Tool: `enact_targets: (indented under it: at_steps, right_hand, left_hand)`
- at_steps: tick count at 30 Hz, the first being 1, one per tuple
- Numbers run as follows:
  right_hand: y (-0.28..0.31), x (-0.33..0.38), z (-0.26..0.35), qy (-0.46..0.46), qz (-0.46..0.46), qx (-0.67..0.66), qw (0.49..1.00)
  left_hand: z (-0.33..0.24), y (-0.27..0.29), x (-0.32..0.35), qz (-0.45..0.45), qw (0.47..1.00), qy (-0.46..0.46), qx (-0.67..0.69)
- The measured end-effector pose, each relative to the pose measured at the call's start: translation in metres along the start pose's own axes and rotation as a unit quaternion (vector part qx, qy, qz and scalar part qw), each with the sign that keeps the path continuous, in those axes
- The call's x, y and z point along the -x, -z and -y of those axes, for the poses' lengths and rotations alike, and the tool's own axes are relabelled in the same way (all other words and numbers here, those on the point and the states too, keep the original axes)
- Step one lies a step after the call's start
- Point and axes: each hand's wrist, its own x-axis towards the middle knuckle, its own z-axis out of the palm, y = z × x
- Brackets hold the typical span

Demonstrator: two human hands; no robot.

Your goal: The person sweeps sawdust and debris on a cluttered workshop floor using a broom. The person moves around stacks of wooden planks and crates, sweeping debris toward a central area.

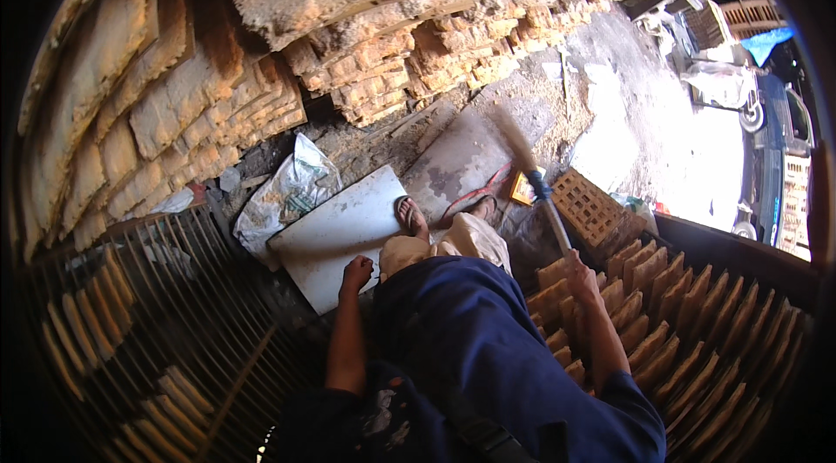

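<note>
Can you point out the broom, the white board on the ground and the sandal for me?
broom (547,206): head view, on its pale handle below the blue band.
white board (335,232): head view, on the bare middle of its flat face.
sandal (409,217): head view, on the foot's strap.

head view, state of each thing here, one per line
left hand: curled shut, holding nothing, beside the white board
right hand: closed around the brush handle
brush: held tilted, bristle end up and away from the person
white board: lying flat on the ground
thin slabs: standing on edge in rows in the right rack
left rack: partly filled, many slots bare
plastic bag: crumpled on the ground
</note>
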Motion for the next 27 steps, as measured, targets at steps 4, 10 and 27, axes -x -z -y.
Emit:
enact_targets:
  at_steps: [4, 10, 27]
  right_hand:
    - [0.01, 0.027, 0.041, 0.055, 0.101, -0.042, 0.993]
    - [-0.035, -0.008, 0.084, 0.091, 0.176, 0.084, 0.977]
    - [0.063, -0.067, -0.068, -0.127, -0.063, 0.092, 0.986]
  left_hand:
    - [-0.025, -0.003, -0.028, 0.003, 0.996, -0.068, -0.055]
    - [-0.069, 0.004, -0.03, -0.028, 0.989, -0.134, -0.051]
    - [-0.054, -0.027, 0.02, 0.016, 0.994, -0.06, -0.085]
